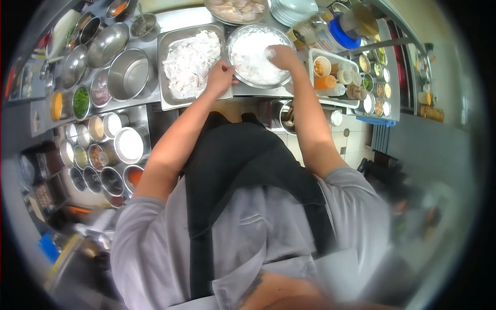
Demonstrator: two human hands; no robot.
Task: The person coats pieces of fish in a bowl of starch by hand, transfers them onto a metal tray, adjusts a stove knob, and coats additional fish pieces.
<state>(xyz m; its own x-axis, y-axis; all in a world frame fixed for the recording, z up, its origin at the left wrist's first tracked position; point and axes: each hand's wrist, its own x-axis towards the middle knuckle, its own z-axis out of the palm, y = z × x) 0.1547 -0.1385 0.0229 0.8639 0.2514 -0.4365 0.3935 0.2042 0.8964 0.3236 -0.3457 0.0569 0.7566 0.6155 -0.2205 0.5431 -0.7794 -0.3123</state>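
A round metal bowl (287, 37) holds loose white powder (253, 51) that looks like flour. My right hand (281, 57) reaches into its right side, fingers bent down and coated white at the tips; what they close on is hidden. At the bowl's lower left rim is my left hand (221, 78), its fingers curled at the edge as if gripping it. Left of the bowl, a rectangular metal tray (164, 95) carries a heap of white-coated pieces (191, 62). Behind the bowl stands another bowl of pale raw meat pieces (238, 9).
Stacked plates (293, 11) and a blue-lidded tub (343, 32) stand at the back right. A white bin (336, 101) of sauce bottles sits right of the bowl. On the left are a deep metal pot (129, 75), tilted bowls (107, 45) and several ingredient containers (129, 144).
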